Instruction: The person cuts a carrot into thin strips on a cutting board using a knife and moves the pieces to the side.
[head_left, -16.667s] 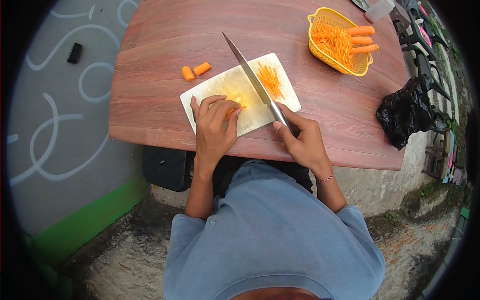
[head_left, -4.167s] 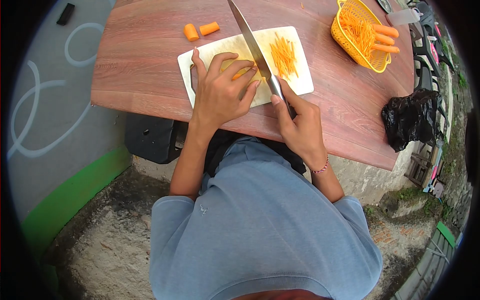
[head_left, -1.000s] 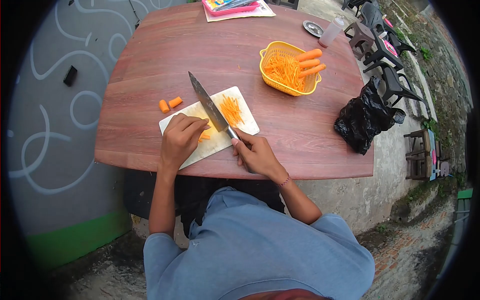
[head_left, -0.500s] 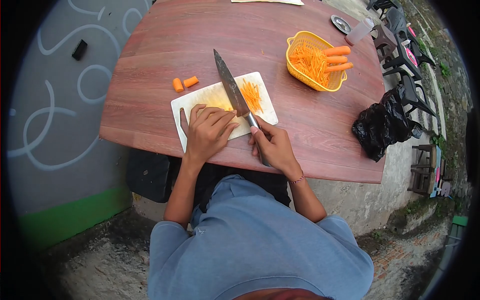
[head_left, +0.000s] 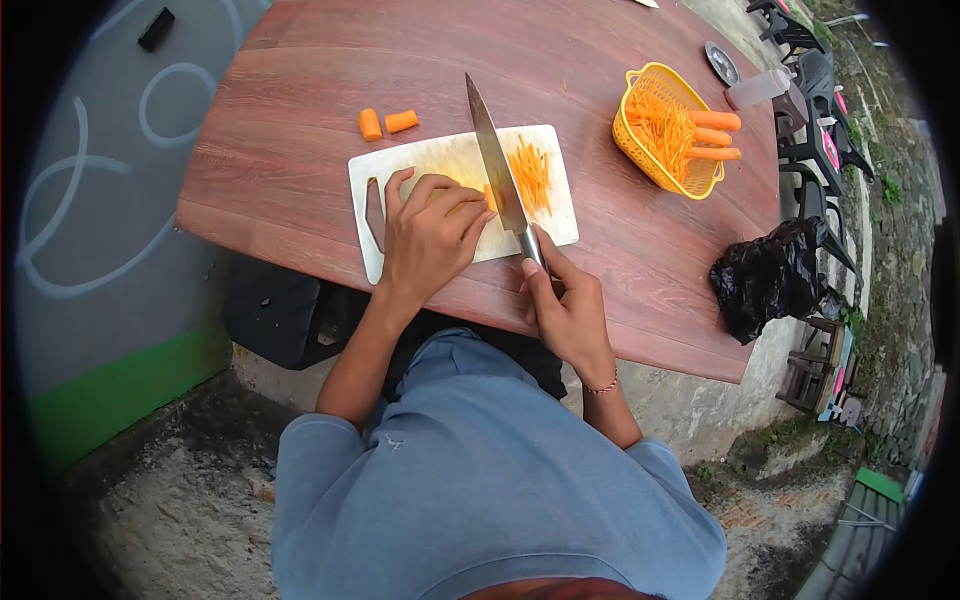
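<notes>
A white cutting board lies near the table's front edge. My left hand rests on it with bent fingers, pressing down a carrot piece that is mostly hidden under the fingertips. My right hand is wrapped round the handle of a large kitchen knife. The blade points away from me, just right of the left fingertips and beside the carrot piece. Thin carrot strips lie on the board to the right of the blade. Two carrot chunks sit on the table behind the board.
A yellow basket with shredded carrot and three whole carrots stands at the right. Behind it are a plastic bottle and a small metal dish. A black plastic bag lies at the table's right edge.
The camera view has shifted, so the table and its things appear displaced. An orange end of the carrot piece now shows beside the blade. Both hands keep their grips.
</notes>
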